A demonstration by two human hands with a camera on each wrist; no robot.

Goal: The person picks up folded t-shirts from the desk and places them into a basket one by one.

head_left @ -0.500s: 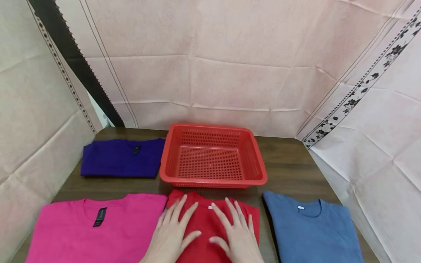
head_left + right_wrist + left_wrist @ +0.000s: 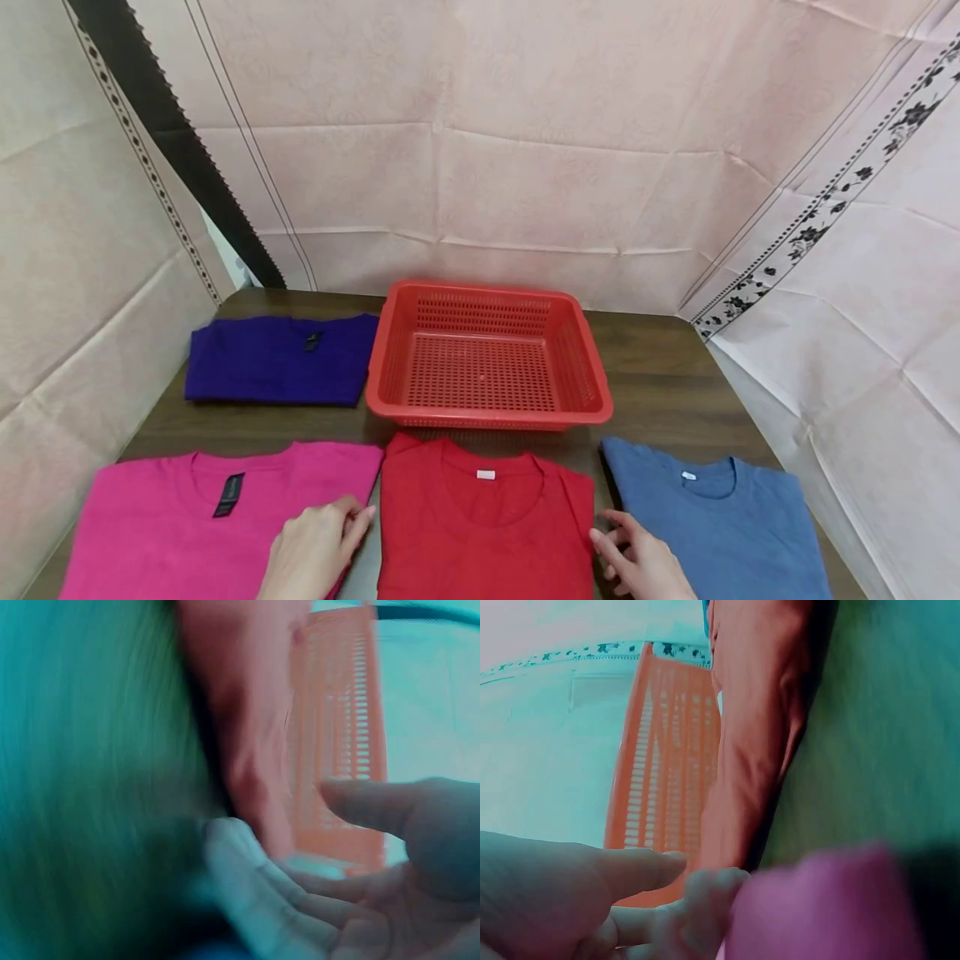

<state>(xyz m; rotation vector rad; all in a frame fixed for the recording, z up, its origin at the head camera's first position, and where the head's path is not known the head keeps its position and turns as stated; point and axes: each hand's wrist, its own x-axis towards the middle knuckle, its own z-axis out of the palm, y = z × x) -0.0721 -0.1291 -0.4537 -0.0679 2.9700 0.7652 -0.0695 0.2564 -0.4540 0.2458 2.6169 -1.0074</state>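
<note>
A folded red T-shirt with a white neck label lies in front of the red basket. My left hand hovers over the right edge of the folded pink T-shirt, just left of the red one. Its fingers are loosely bent, with thumb and fingers apart in the left wrist view. At the red shirt's right edge is my right hand, thumb and fingers spread apart around a gap in the right wrist view. Whether its fingertips touch the cloth I cannot tell. Neither hand holds anything.
To the right lies a folded blue T-shirt, partly under my right hand. A folded dark purple T-shirt sits at the back left, beside the basket. Patterned cloth hangs behind and along both sides of the wooden table.
Both hands have lifted off the red T-shirt's front and moved apart to its two sides. Their spread fingers are now bent. The shirts and basket stay in place.
</note>
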